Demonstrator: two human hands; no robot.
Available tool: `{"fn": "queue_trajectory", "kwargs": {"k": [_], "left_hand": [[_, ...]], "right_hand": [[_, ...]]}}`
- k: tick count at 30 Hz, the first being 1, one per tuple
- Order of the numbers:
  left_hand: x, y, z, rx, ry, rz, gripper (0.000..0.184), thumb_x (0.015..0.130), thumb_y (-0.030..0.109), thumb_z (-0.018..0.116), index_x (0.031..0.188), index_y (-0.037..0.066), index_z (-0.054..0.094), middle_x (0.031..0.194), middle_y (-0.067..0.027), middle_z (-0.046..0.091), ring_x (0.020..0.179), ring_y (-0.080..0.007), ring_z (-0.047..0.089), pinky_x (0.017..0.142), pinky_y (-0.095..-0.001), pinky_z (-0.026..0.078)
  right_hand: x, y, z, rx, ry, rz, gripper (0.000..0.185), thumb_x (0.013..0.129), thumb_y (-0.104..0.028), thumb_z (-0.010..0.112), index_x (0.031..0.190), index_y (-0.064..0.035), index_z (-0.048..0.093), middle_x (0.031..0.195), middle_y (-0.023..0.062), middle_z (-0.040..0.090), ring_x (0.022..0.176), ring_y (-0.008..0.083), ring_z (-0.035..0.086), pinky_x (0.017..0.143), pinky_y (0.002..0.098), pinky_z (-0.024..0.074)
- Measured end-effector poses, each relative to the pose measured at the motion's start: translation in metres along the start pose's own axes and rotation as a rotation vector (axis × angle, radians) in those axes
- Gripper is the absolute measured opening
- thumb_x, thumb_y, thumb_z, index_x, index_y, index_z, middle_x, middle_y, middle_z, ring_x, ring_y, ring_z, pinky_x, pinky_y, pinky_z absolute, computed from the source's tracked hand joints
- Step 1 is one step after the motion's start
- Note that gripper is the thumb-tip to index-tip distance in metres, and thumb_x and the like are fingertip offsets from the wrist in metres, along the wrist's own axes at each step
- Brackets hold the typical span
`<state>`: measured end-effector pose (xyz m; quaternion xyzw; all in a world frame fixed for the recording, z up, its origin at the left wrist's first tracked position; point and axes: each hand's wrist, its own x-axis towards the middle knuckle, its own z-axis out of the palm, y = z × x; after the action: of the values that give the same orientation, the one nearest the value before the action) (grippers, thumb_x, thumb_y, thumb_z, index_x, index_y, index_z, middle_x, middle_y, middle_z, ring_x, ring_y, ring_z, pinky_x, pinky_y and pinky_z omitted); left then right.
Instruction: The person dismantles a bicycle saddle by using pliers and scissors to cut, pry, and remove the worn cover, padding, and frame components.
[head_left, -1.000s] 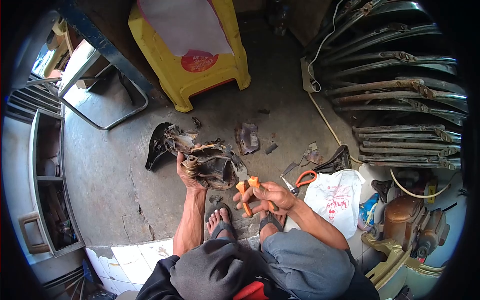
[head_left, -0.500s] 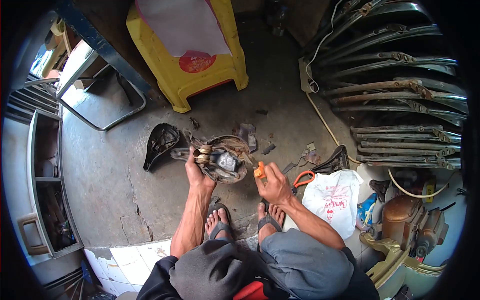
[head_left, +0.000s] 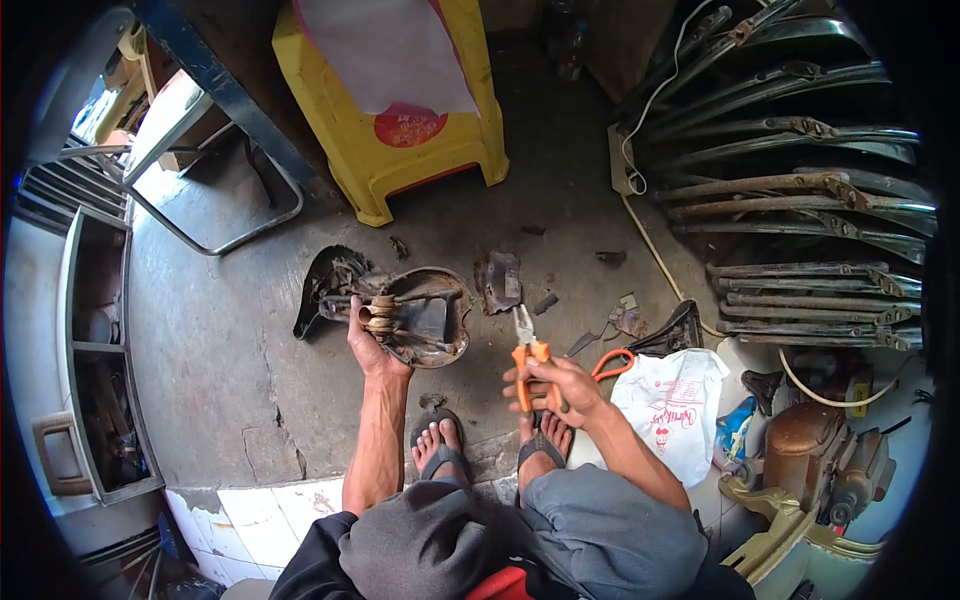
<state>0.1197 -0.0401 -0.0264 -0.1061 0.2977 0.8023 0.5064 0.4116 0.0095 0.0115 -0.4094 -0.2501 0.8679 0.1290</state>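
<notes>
We count one left hand [head_left: 380, 352], one right hand [head_left: 566, 385], two feet [head_left: 433, 438], two sandals [head_left: 540, 447]. Also see: one held saddle [head_left: 428, 322], one pair of pliers [head_left: 541, 352], one yellow stool [head_left: 325, 110], one white plastic bag [head_left: 668, 412].

A splay-legged yellow plastic stool [head_left: 340, 120] bears a round red label [head_left: 412, 127] with paler lettering; the thin sheet [head_left: 390, 55] over it is pale lilac-grey, edged in pink. Nearer the wearer than the stool, the metal pliers [head_left: 531, 353] have vivid orange handles and a silver-grey head, while the rounded saddle base [head_left: 434, 318] is rusty brown and black — its coiled springs [head_left: 379, 314] a dull brass tan. Right of the stool, the crumpled plastic bag [head_left: 672, 400] is white with red print, the glossy packet [head_left: 737, 430] blue and white, the stacked metal tubes [head_left: 790, 185] silvery with brown rust blotches — the bulky metal housing [head_left: 803, 430] coppery brown.
</notes>
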Motion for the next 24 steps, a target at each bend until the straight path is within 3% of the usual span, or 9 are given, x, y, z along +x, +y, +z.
{"fn": "queue_trajectory", "kwargs": {"k": [4,10,16,18,19,20,21,22,24], "left_hand": [[-0.002,-0.001,0.008,0.026,-0.133,0.02,0.043,0.101,0.045,0.053,0.12,0.008,0.064,0.106,-0.0106,0.073,0.093,-0.0278,0.071,0.086,-0.0455,0.059],[-0.013,-0.004,0.021,0.024,-0.226,0.048,0.047,0.102,0.046,0.052,0.117,0.003,0.063,0.105,-0.0127,0.071,0.093,-0.0275,0.07,0.085,-0.0437,0.059],[-0.029,-0.01,0.034,0.084,-0.231,0.136,0.051,0.102,0.047,0.051,0.114,-0.001,0.063,0.102,-0.0146,0.071,0.093,-0.0264,0.07,0.085,-0.0399,0.058],[-0.029,-0.009,0.031,0.097,-0.214,0.123,0.05,0.103,0.048,0.05,0.112,0.001,0.064,0.101,-0.0136,0.071,0.091,-0.0249,0.069,0.085,-0.0392,0.058],[-0.027,-0.009,0.033,0.094,-0.218,0.122,0.05,0.103,0.048,0.05,0.112,0.001,0.064,0.101,-0.0136,0.071,0.091,-0.0249,0.069,0.085,-0.0392,0.058],[-0.026,-0.008,0.035,0.08,-0.161,0.098,0.046,0.103,0.047,0.05,0.111,0.005,0.065,0.097,-0.0101,0.071,0.087,-0.0226,0.069,0.082,-0.0383,0.059],[-0.027,-0.005,0.034,0.07,-0.096,0.072,0.042,0.103,0.046,0.049,0.11,0.008,0.065,0.094,-0.0066,0.071,0.084,-0.0203,0.069,0.08,-0.0375,0.059],[-0.003,0.0,-0.001,0.009,-0.065,-0.033,0.044,0.105,0.046,0.045,0.11,0.007,0.064,0.098,-0.0112,0.071,0.089,-0.0237,0.068,0.084,-0.0403,0.058],[-0.004,-0.01,0.007,-0.048,0.07,-0.047,0.044,0.105,0.046,0.044,0.11,0.006,0.064,0.099,-0.011,0.071,0.09,-0.0259,0.068,0.083,-0.0421,0.058]], "right_hand": [[-0.006,-0.005,0.015,-0.067,-0.265,-0.042,0.038,0.103,-0.029,0.055,0.114,0.0063,0.06,0.124,0.0248,0.058,0.112,0.0379,0.065,0.092,0.0547,0.0586],[0.004,-0.007,0.021,0.048,-0.286,0.044,0.04,0.103,-0.034,0.055,0.106,0.0051,0.063,0.123,0.0258,0.059,0.109,0.0396,0.066,0.088,0.0568,0.0593],[0.024,0.016,0.02,0.17,-0.227,0.059,0.032,0.104,-0.033,0.054,0.099,-0.003,0.064,0.106,0.0193,0.067,0.088,0.029,0.069,0.062,0.042,0.0562],[0.018,0.009,0.037,-0.892,0.169,-0.267,0.037,0.099,-0.036,0.06,0.101,0.0013,0.06,0.092,0.0214,0.066,0.074,0.0337,0.07,0.059,0.0366,0.0536],[0.014,0.009,0.045,-1.082,0.303,-0.578,0.031,0.093,-0.027,0.067,0.093,0.0022,0.057,0.086,0.021,0.06,0.071,0.0364,0.066,0.058,0.0391,0.0518],[0.017,0.008,0.041,-1.083,0.306,-0.578,0.031,0.093,-0.027,0.067,0.093,0.0022,0.057,0.086,0.021,0.06,0.071,0.0364,0.066,0.058,0.0391,0.0518],[0.021,0.01,0.035,-1.195,0.387,-0.758,0.028,0.09,-0.022,0.07,0.09,0.0019,0.056,0.083,0.0199,0.058,0.071,0.038,0.065,0.059,0.0412,0.051],[0.025,0.011,0.031,-1.305,0.465,-0.941,0.025,0.088,-0.018,0.072,0.087,0.0016,0.056,0.081,0.0188,0.056,0.071,0.0396,0.063,0.059,0.0434,0.0502],[0.03,0.003,0.033,-1.3,0.47,-1.013,0.024,0.086,-0.015,0.073,0.086,0.0022,0.057,0.08,0.0185,0.053,0.068,0.0377,0.058,0.059,0.0431,0.0467]]}}
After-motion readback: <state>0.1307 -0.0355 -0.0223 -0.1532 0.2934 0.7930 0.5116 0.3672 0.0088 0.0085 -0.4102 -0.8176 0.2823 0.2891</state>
